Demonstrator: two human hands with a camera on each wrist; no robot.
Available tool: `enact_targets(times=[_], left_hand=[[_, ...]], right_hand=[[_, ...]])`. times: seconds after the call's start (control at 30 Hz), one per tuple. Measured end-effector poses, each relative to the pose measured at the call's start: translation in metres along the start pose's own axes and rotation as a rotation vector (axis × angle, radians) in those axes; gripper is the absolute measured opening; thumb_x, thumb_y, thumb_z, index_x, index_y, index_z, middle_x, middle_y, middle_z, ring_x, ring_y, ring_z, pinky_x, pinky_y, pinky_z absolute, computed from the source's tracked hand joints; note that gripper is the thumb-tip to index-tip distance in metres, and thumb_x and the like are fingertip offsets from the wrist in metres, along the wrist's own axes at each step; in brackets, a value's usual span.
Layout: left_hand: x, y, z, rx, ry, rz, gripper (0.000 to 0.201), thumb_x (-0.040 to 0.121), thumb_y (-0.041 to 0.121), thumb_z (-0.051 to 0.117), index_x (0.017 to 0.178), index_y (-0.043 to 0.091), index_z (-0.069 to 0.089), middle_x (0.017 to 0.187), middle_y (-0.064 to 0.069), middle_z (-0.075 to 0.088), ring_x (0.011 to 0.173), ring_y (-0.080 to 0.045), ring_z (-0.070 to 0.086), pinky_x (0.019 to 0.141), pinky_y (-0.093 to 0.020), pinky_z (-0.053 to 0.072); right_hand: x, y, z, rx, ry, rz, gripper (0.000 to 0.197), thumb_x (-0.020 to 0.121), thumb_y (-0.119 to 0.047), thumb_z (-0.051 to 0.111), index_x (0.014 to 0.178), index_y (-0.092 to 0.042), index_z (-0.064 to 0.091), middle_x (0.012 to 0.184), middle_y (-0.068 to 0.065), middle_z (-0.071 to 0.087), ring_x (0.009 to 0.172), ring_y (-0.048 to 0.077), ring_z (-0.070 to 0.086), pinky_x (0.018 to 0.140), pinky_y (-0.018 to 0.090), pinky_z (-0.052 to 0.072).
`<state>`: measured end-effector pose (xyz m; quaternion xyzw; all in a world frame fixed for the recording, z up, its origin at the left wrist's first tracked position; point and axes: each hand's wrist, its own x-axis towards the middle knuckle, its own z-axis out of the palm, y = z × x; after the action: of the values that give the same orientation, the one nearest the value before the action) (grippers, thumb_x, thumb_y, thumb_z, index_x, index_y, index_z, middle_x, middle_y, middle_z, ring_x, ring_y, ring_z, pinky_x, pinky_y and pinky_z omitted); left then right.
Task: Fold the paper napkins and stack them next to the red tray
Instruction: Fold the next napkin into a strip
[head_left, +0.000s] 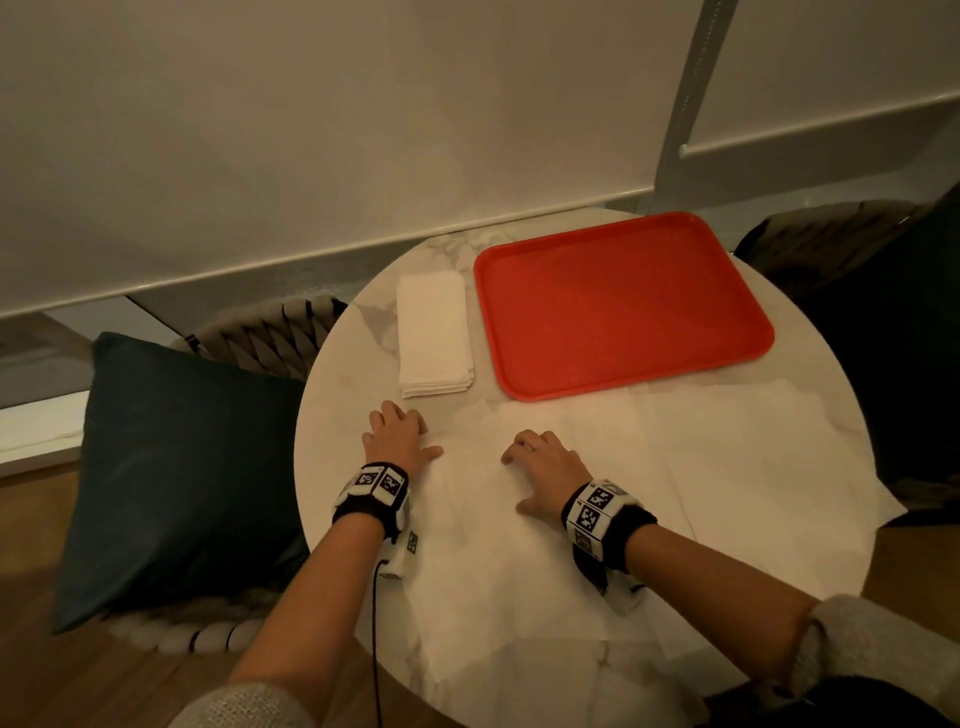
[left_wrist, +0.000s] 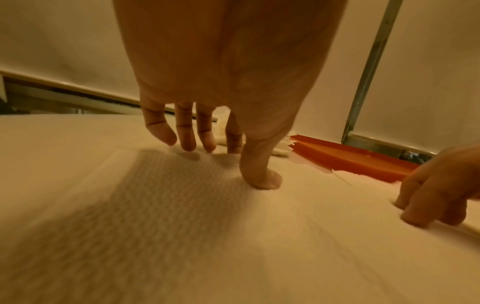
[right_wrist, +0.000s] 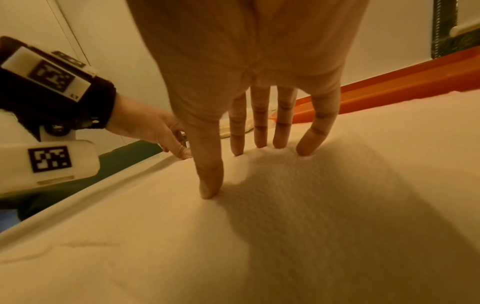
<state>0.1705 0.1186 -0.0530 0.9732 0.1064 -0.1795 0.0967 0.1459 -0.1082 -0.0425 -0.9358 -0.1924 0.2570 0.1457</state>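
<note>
A stack of folded white napkins (head_left: 434, 335) lies on the round marble table (head_left: 332, 457), just left of the red tray (head_left: 618, 306). Unfolded white napkins (head_left: 597, 519) are spread flat over the table's near half. My left hand (head_left: 397, 436) rests on the sheet's left part with straight fingers, the fingertips (left_wrist: 188, 144) and the thumb touching the paper. My right hand (head_left: 543, 467) presses on the paper's middle with spread, straight fingers (right_wrist: 261, 131). The tray (left_wrist: 350, 158) and the stack's edge (left_wrist: 281, 147) show beyond the left hand. Neither hand holds anything.
A woven chair with a dark teal cushion (head_left: 176, 478) stands left of the table. Another dark chair (head_left: 857, 260) stands at the right. A wall with roller blinds lies behind. One napkin corner (head_left: 883, 499) hangs over the table's right edge.
</note>
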Motion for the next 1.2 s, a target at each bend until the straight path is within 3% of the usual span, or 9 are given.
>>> enact_targets(times=[0.3,0.47,0.57,0.67,0.77,0.87,0.97,1.07,1.2], left_hand=[[-0.020,0.004,-0.018,-0.210,0.081,0.003,0.032,0.077,0.037,0.076,0.102,0.026,0.060,0.103,0.006,0.062,0.107,-0.018,0.054,0.085,-0.036,0.019],[-0.043,-0.001,-0.046,-0.325,0.137,0.063,0.033,0.074,0.042,0.080,0.102,0.027,0.070,0.099,0.008,0.066,0.103,-0.014,0.056,0.086,-0.034,0.024],[-0.056,-0.009,-0.059,-0.398,0.126,0.081,0.032,0.073,0.044,0.079,0.096,0.023,0.073,0.098,0.008,0.069,0.100,-0.016,0.057,0.095,-0.038,0.035],[-0.072,-0.017,-0.075,-0.505,0.082,0.127,0.036,0.072,0.046,0.079,0.098,0.021,0.075,0.100,0.006,0.072,0.099,-0.015,0.061,0.098,-0.043,0.044],[-0.094,-0.017,-0.100,-0.621,0.032,0.177,0.031,0.076,0.040,0.078,0.099,0.018,0.075,0.098,0.004,0.073,0.096,-0.010,0.064,0.094,-0.032,0.048],[-0.120,-0.011,-0.127,-0.702,0.005,0.296,0.008,0.082,0.025,0.076,0.088,0.020,0.077,0.089,0.005,0.075,0.087,-0.006,0.066,0.083,-0.017,0.046],[-0.133,-0.009,-0.143,-0.723,0.012,0.390,0.013,0.076,0.028,0.080,0.086,0.020,0.078,0.088,0.004,0.074,0.086,-0.007,0.065,0.084,-0.020,0.043],[-0.130,-0.014,-0.146,-0.747,0.039,0.429,0.031,0.064,0.048,0.076,0.086,0.027,0.077,0.091,0.006,0.073,0.089,-0.009,0.064,0.091,-0.029,0.044],[-0.124,-0.024,-0.141,-0.785,0.068,0.360,0.054,0.052,0.060,0.078,0.091,0.022,0.076,0.099,0.004,0.072,0.100,-0.008,0.063,0.100,-0.036,0.043]], right_hand=[[0.001,0.004,0.004,0.017,0.029,-0.011,0.062,0.072,-0.033,0.077,0.126,-0.029,0.047,0.136,-0.008,0.036,0.124,0.017,0.035,0.092,0.039,0.044],[0.000,0.004,0.002,0.026,0.038,-0.019,0.062,0.070,-0.035,0.078,0.124,-0.029,0.048,0.135,-0.009,0.039,0.122,0.018,0.036,0.093,0.040,0.045],[-0.005,0.006,0.001,0.072,0.061,-0.020,0.061,0.069,-0.035,0.078,0.121,-0.029,0.047,0.133,-0.009,0.044,0.119,0.018,0.039,0.096,0.037,0.042],[-0.007,0.010,-0.007,0.168,0.051,-0.031,0.055,0.073,-0.027,0.075,0.120,-0.029,0.047,0.129,-0.005,0.051,0.116,0.019,0.044,0.094,0.031,0.039],[-0.010,0.012,-0.029,0.375,0.018,-0.080,0.061,0.072,-0.019,0.076,0.125,-0.031,0.048,0.131,-0.006,0.052,0.116,0.018,0.051,0.093,0.031,0.044],[-0.021,-0.001,-0.058,0.628,-0.025,-0.173,0.078,0.067,-0.029,0.085,0.135,-0.033,0.047,0.137,-0.016,0.047,0.123,0.006,0.045,0.097,0.027,0.040],[-0.028,-0.022,-0.075,0.800,-0.112,-0.252,0.085,0.063,-0.039,0.087,0.138,-0.038,0.046,0.142,-0.019,0.045,0.130,-0.002,0.037,0.103,0.030,0.038],[-0.027,-0.040,-0.080,0.890,-0.158,-0.263,0.067,0.069,-0.029,0.085,0.130,-0.028,0.057,0.136,-0.011,0.055,0.127,0.001,0.045,0.106,0.029,0.038],[-0.026,-0.050,-0.076,1.086,-0.082,-0.245,0.033,0.073,-0.009,0.081,0.106,-0.010,0.071,0.107,0.003,0.073,0.100,0.016,0.068,0.097,0.036,0.051]])
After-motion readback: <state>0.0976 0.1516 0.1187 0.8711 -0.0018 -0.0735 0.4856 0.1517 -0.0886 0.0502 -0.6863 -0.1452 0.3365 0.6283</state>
